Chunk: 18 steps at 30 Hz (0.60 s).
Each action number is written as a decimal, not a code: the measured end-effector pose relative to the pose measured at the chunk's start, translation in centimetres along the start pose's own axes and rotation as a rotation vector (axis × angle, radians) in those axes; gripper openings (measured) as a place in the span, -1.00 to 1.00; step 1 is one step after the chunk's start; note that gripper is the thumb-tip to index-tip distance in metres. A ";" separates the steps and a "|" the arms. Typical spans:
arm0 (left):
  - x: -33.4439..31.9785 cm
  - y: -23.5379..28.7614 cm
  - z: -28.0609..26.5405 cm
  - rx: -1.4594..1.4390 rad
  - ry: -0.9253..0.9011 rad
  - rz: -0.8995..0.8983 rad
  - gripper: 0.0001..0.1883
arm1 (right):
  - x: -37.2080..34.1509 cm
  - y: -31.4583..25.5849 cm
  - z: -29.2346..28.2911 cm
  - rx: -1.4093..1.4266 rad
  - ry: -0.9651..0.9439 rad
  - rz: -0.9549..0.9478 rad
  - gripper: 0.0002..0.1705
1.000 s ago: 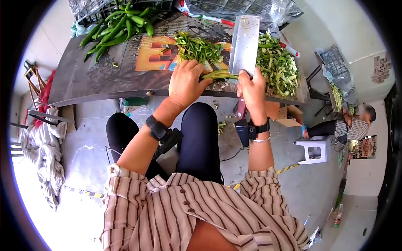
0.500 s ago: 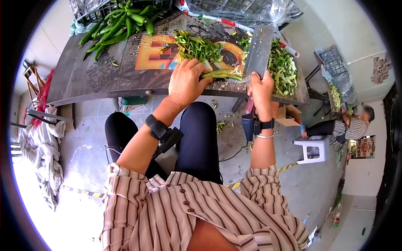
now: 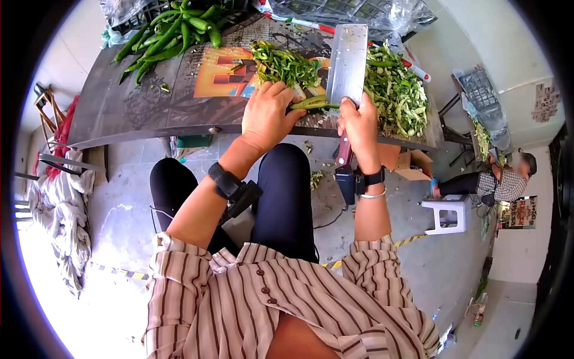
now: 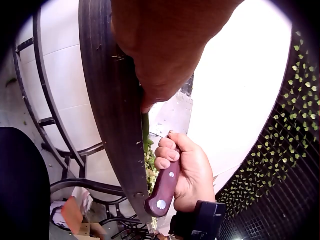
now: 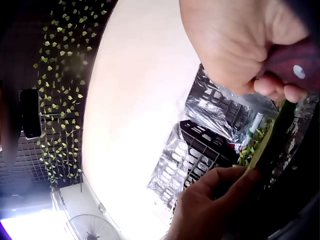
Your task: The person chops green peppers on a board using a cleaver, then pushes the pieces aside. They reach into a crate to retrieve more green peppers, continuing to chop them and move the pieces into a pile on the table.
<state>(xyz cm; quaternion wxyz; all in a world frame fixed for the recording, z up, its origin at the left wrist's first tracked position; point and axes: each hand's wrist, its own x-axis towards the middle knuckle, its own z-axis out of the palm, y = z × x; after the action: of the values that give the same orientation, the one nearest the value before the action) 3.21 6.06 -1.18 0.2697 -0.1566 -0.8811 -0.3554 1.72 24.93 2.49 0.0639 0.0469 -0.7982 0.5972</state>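
Maroon-handled cleaver sits in curled right fingers.

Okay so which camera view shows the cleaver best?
The head view: it shows the cleaver's broad blade and handle, with the right hand covering only part. The left wrist view shows mainly the gripped handle; the right wrist view, mainly a piece of handle.

Readable on the desk, just beyond and left of the left hand: a large orange letter E. Far right of the right hand, lettering on a wall poster, too blurred to read.
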 end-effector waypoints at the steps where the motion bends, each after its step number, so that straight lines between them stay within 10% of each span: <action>1: -0.1 0.0 0.1 0.008 0.005 0.005 -0.78 | 0.3 0.1 -0.3 -0.050 0.017 0.006 -0.88; 18: 0.1 0.1 0.0 -0.009 0.030 0.015 -0.79 | -0.5 -0.3 -2.4 0.129 0.149 -0.008 -0.88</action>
<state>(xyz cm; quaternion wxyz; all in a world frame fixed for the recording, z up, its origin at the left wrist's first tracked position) 3.21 6.12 -1.09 0.2847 -0.1590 -0.8742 -0.3599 2.41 27.13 3.37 0.1225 0.0095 -0.7507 0.6491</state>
